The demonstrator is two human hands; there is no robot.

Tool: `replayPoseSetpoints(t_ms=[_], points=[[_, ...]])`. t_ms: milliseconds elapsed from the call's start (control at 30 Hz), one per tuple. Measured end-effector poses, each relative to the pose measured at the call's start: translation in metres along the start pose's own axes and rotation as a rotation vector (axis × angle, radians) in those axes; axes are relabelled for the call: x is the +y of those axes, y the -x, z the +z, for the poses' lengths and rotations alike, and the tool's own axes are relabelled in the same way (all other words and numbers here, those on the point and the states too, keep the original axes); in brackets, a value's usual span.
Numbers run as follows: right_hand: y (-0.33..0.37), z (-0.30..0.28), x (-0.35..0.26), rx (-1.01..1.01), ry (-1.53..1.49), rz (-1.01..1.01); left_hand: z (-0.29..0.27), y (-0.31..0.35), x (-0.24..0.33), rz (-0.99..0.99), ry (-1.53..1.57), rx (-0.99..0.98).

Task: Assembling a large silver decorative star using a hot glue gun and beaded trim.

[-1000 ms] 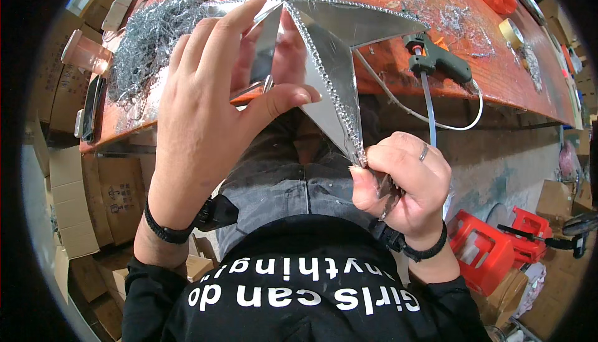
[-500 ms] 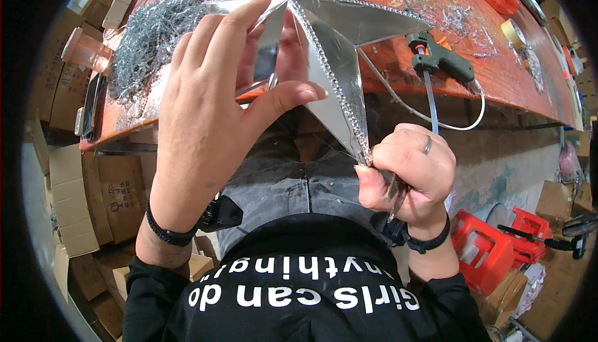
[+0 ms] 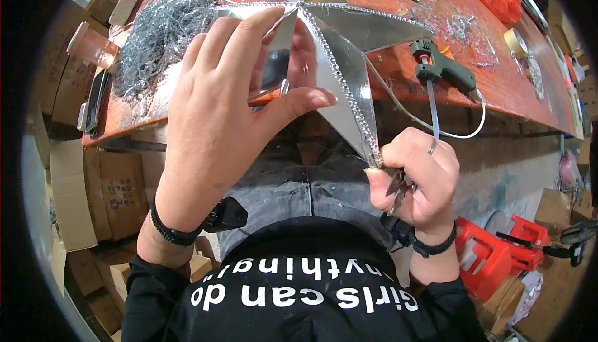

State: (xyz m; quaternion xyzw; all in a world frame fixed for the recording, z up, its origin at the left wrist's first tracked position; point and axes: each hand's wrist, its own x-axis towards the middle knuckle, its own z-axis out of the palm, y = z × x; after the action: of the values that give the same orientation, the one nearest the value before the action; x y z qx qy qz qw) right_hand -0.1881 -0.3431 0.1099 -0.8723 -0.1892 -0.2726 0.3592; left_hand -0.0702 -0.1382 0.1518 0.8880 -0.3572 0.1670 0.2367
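A shiny silver star (image 3: 349, 49) with beaded ridges is held up in front of me, over my lap. My left hand (image 3: 221, 118) grips its left side, fingers spread over the face and thumb pressed near the centre. My right hand (image 3: 414, 177) is closed at the star's lowest tip, pinching it, with a small metal tool sticking out below the fingers. A ring sits on one finger of that hand.
An orange-red workbench (image 3: 498, 80) lies beyond, with a dark green glue gun (image 3: 442, 68) and its white cord, a heap of silver tinsel (image 3: 156, 37), and a tape roll (image 3: 514, 40). Cardboard boxes (image 3: 118, 186) stand at left. Red plastic items (image 3: 489, 258) lie on the floor at right.
My right hand has slid slightly down and right along the star's lower tip. The left hand keeps its hold, and the star has turned a little.
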Motion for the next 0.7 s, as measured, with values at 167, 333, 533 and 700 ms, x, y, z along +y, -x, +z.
replayPoseSetpoints(t_ms=[167,333,533,700], points=[[-0.003,-0.004,-0.010,0.019,0.150,0.061,0.000,0.002,0.000,0.028,-0.051,0.034],[-0.008,-0.010,-0.013,-0.052,0.226,-0.007,0.002,-0.002,0.002,0.008,-0.036,0.025],[-0.008,-0.010,-0.016,-0.049,0.157,0.034,0.000,-0.001,0.003,-0.004,-0.047,0.021],[-0.007,-0.010,-0.011,-0.054,0.122,0.013,0.002,-0.001,0.003,0.021,-0.045,0.038]])
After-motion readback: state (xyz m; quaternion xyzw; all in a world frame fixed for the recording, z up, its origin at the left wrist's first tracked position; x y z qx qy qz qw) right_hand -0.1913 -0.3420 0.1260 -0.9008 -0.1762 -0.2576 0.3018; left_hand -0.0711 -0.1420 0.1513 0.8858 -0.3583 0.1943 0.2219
